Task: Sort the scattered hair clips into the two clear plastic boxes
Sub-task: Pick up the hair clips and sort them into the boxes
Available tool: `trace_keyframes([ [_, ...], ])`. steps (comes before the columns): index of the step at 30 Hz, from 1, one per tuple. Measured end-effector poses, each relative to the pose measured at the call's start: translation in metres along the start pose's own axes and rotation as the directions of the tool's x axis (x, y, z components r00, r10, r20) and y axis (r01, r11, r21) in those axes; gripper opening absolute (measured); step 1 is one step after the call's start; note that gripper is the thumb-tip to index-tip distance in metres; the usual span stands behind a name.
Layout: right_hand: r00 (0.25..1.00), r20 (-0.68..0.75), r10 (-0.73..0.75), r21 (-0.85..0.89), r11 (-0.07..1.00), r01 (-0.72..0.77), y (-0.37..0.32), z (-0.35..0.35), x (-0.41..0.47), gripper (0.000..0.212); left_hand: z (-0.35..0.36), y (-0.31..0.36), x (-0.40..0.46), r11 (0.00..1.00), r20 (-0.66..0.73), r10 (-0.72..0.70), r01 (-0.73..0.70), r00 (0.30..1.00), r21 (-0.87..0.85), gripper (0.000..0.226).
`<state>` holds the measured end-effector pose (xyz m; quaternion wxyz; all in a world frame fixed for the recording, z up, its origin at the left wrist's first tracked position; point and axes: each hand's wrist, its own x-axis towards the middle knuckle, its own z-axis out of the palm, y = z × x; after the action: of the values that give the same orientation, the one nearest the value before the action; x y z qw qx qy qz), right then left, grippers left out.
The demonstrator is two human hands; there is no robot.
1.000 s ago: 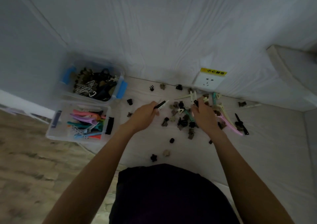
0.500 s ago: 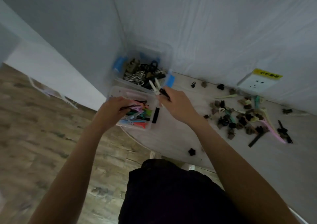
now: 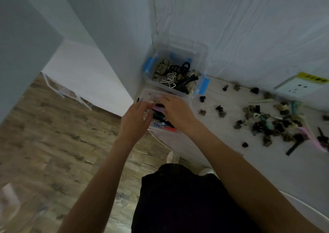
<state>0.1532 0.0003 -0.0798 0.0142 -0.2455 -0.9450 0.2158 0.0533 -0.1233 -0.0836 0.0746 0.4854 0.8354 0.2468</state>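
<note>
Both hands over the near clear box (image 3: 146, 92), the one with black latches holding long colourful clips (image 3: 160, 120). Left hand (image 3: 136, 120) at its left edge, fingers loosely bent above the clips; can't tell if it grips anything. Right hand (image 3: 178, 112) covers the box's right half, fingers down among the clips, grasp hidden, can't tell. Far clear box (image 3: 199, 54), blue latches, touches the near one and sits in the wall corner, full of black, beige and white claw clips. Scattered clips (image 3: 267, 124), mostly small dark claws plus a few long pastel ones, lie well right of the hands on a pale surface (image 3: 204, 143). White wrinkled wall covering, wall socket (image 3: 299, 87) with yellow label far right, wood-look floor (image 3: 53, 134) left
</note>
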Motion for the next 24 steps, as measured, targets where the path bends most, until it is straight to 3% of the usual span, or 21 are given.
trace_keyframes([
  [2,0.985,-0.172,0.006,0.132,0.991,0.017,0.01,-0.007,-0.021,0.036,-0.003,0.014,0.004,0.996,-0.035,-0.088,0.089,0.996,0.018,0.012],
  [5,0.932,-0.347,0.105,0.183,0.982,-0.043,0.033,-0.018,-0.058,0.022,-0.003,0.036,0.015,0.981,-0.03,-0.169,0.171,0.985,0.094,0.02],
  [7,0.902,-0.396,0.173,0.231,0.969,-0.085,0.048,-0.025,-0.078,0.02,0.002,0.047,0.021,0.989,0.006,-0.134,0.134,0.991,0.058,0.02],
  [10,0.845,-0.468,0.259,0.231,0.959,-0.166,0.073,-0.038,-0.105,0.019,0.022,0.07,0.027,0.992,0.215,0.074,-0.05,0.974,-0.114,0.018],
  [15,0.726,-0.514,0.457,0.236,0.889,-0.392,0.126,-0.041,-0.164,0.017,0.074,0.134,0.026,0.871,0.368,0.468,-0.349,0.803,-0.345,0.022],
  [19,0.55,-0.426,0.718,0.287,0.684,-0.67,0.179,-0.04,-0.22,0.022,0.125,0.187,0.033,0.859,0.497,0.509,-0.378,0.702,-0.345,0.025],
  [21,0.516,-0.405,0.755,0.251,0.635,-0.731,0.203,-0.038,-0.243,0.03,0.143,0.211,0.04,0.859,0.543,0.512,-0.417,0.666,-0.298,0.03],
  [24,0.532,-0.365,0.764,0.237,0.628,-0.741,0.238,-0.033,-0.27,0.04,0.171,0.251,0.046,0.826,0.548,0.555,-0.492,0.626,-0.274,0.033],
])
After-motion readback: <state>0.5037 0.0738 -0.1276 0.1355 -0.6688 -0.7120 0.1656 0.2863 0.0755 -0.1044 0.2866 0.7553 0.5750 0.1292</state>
